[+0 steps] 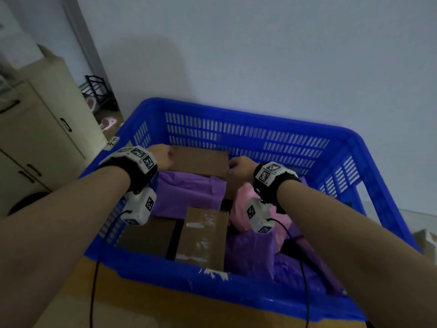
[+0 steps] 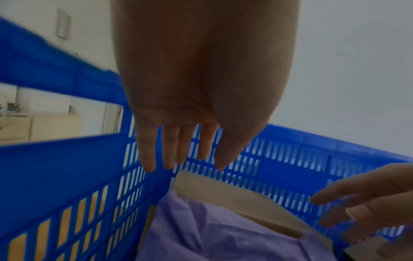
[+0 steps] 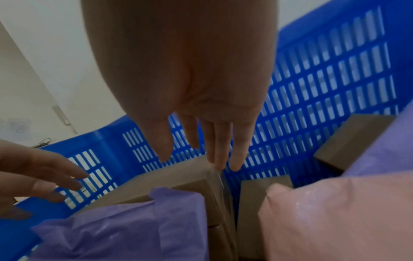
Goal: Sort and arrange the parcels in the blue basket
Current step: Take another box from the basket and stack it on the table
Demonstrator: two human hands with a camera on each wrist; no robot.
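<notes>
A brown cardboard box (image 1: 199, 160) (image 2: 232, 196) (image 3: 170, 178) leans against the far wall of the blue basket (image 1: 246, 119) (image 2: 55, 169) (image 3: 335, 70). My left hand (image 1: 162, 153) (image 2: 178, 150) hovers at its left end with fingers straight, holding nothing. My right hand (image 1: 238, 165) (image 3: 201, 146) is at the box's right corner, fingers extended, fingertips at the box's top edge. A purple plastic parcel (image 1: 189, 192) (image 2: 212, 229) (image 3: 125, 227) lies just in front of the box. A pink parcel (image 1: 246, 204) (image 3: 335, 217) lies under my right wrist.
Nearer me in the basket lie a taped cardboard box (image 1: 203, 235), a dark brown box (image 1: 149, 235) and more purple bags (image 1: 255, 254). A small box (image 3: 348, 139) stands at the basket's right wall. A beige cabinet (image 1: 40, 129) stands to the left, a pale wall behind.
</notes>
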